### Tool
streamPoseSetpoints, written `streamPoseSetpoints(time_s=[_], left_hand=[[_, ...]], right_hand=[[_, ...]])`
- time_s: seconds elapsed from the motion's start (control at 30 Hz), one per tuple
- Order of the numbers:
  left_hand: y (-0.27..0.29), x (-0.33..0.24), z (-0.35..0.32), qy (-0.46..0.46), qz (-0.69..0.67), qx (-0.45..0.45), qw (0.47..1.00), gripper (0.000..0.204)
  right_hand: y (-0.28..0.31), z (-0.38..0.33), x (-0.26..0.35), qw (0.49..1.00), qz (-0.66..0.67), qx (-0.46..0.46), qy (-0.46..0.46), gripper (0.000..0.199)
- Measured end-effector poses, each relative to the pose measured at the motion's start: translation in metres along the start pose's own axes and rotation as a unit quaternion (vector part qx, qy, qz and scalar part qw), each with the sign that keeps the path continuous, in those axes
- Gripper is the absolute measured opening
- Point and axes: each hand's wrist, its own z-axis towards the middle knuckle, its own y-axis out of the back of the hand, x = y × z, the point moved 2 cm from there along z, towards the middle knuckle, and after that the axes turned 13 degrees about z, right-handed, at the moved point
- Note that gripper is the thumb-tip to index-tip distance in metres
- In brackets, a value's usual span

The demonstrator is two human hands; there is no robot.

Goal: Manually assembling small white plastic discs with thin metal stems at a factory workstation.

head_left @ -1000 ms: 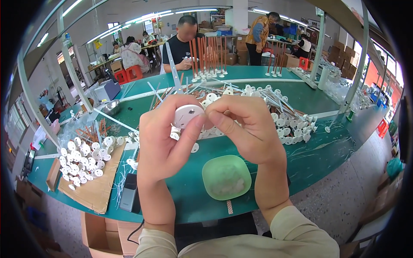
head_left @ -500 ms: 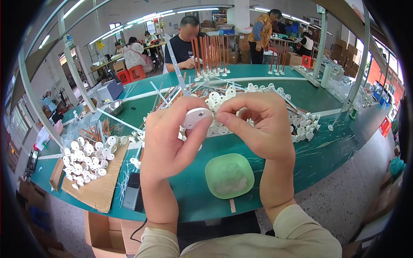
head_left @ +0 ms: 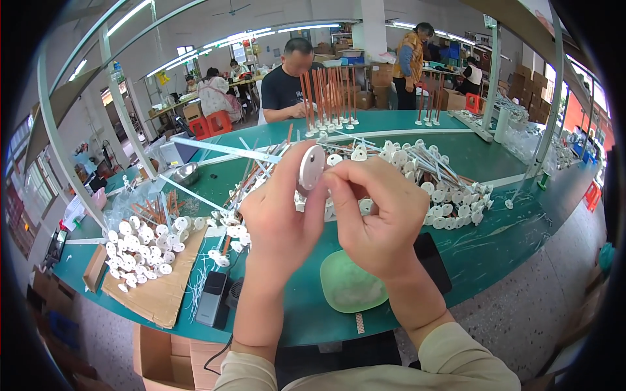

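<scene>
Now both hands' fingers pinch white disc [head_left: 311,167]: left hand [head_left: 282,221] under it, right hand [head_left: 378,218] beside.

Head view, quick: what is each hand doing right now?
Left hand: closed, grip on the white disc.
Right hand: fingers curled, pinching at the same disc's lower edge.

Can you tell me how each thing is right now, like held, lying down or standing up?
White round disc: held up on edge, between both hands.
Left hand: closed on the disc.
Right hand: fingers pinched at the disc.
Green bowl: resting on the table, below the hands.
White discs on cardboard: lying loose in a heap.
Brown rods: standing upright in a row.
Green table: covered with parts.
</scene>
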Motion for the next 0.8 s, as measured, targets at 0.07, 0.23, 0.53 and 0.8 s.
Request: streamPoseSetpoints(time_s=[0.07,0.23,0.53,0.8], left_hand=[[-0.003,0.0034,-0.0005,-0.007,0.001,-0.023,1.0,0.039],[-0.005,0.0022,-0.0003,-0.001,-0.003,-0.046,0.999,0.041],[-0.0008,-0.0005,0.0001,0.023,0.044,0.0,0.999,0.036],[-0.0042,0.0015,-0.0015,0.008,0.053,-0.029,0.998,0.043]], right_hand=[[-0.001,-0.0006,-0.0023,1.0,0.007,0.001,0.003,0.007],[-0.0022,-0.0025,-0.0062,1.0,0.024,-0.015,-0.013,0.006],[-0.0037,-0.0028,-0.0058,0.999,0.041,-0.013,-0.006,0.006],[-0.0064,-0.0055,-0.0077,0.995,0.079,-0.025,-0.055,0.003]])
